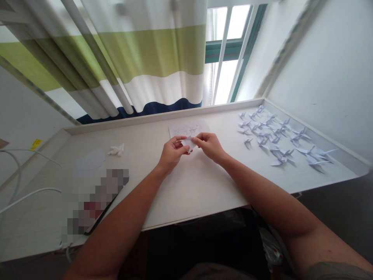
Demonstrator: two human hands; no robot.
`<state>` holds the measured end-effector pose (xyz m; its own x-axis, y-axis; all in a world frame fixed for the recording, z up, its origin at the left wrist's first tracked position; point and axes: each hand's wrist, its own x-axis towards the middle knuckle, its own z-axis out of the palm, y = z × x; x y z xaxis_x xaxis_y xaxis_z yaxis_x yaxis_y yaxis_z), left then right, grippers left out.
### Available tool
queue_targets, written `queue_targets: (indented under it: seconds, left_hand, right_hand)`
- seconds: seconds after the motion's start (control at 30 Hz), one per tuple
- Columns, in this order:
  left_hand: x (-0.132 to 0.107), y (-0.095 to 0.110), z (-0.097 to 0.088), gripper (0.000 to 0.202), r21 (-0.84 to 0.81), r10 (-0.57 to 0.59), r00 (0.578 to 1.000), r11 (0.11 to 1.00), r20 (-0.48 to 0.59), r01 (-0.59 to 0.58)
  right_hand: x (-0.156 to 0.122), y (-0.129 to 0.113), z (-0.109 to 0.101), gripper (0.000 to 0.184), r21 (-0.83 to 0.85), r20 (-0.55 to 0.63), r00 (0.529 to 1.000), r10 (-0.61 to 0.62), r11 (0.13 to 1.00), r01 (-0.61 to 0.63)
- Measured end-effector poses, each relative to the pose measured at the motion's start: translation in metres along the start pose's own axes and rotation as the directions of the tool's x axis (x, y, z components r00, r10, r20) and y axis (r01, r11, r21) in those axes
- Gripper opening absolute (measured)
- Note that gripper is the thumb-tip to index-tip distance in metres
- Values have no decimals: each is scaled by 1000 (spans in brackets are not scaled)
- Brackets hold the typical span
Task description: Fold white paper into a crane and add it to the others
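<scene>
Between my two hands, above the middle of the desk, is a small folded piece of white paper (189, 144). My left hand (172, 152) pinches its left side, thumb along the lower edge. At its upper right, the fingers and thumb of my right hand (210, 145) are closed on it. Part of the paper is hidden behind my fingers. Just beyond my hands lies a flat sheet with markings (186, 128). Over on the right side of the desk stand several folded white paper cranes (274, 130), grouped close together.
Thin white sheets (91, 160) lie on the left, near a crumpled white object (115, 150). A blurred-out device (100, 198) rests beside my left forearm. White cables (32, 192) cross the left edge. A low rim (163, 113) borders the desk (186, 198) before the curtain (151, 54).
</scene>
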<state>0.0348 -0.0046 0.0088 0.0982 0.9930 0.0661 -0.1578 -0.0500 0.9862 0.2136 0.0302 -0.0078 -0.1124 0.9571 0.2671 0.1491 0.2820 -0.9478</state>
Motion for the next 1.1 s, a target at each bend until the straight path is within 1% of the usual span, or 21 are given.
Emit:
queue_targets:
  seconds: [0.13,0.23,0.3,0.37,0.43,0.47,0.53,0.57,0.63,0.67,0.73,0.83,0.9,1.0,1.1]
  left_hand:
    - [0,2,0,40,-20,-47,998,999,-37,46]
    - [0,4,0,42,-45,-91,994,995,-68,88]
    - [1,5,1,45,-71,-129,988,990,-80,124]
    - [0,6,1,47,-94,-159,984,984,-82,151]
    - [0,7,1,44,-105,-173,982,981,-72,165]
    - [0,8,1,43,-106,-175,982,980,-65,168]
    - [0,7,0,40,-105,-175,983,980,-55,169]
    - [0,7,-1,39,-105,-175,983,980,-54,168]
    - [2,5,-3,37,-108,-167,984,981,-57,160]
    - [2,4,-4,37,-108,-160,985,982,-60,153]
    - [4,3,-5,36,-107,-142,988,985,-66,134]
    - [5,2,-6,34,-94,-117,989,990,-91,108]
    - [5,3,-7,32,-89,-115,987,990,-109,105]
    - [4,6,-8,31,-97,-134,985,988,-106,124]
    - [5,8,-9,25,-129,-157,983,981,-100,144]
  right_hand:
    - [0,-1,1,28,-121,-54,988,-141,984,134]
    - [0,-1,1,20,-169,-44,971,-235,960,224]
    - [0,0,1,16,-177,-19,965,-262,951,255]
    - [1,2,1,12,-180,-14,965,-262,950,255]
    - [1,2,1,9,-186,-21,965,-262,949,253]
    - [0,2,1,8,-198,-21,960,-280,942,271]
    - [0,1,-2,5,-250,12,927,-374,897,365]
    - [0,0,-3,6,-287,49,897,-438,854,433]
    - [-1,-2,-8,10,-363,169,825,-539,744,561]
    - [-1,-2,-10,11,-398,225,801,-554,698,595]
    - [-1,-3,-15,15,-458,314,775,-549,627,630]
    - [-1,-5,-19,16,-494,413,745,-523,559,666]
    - [-1,-6,-20,15,-502,457,720,-522,516,694]
    - [-1,-8,-20,18,-509,514,680,-523,453,732]
    - [-1,-9,-18,21,-508,539,659,-525,421,751]
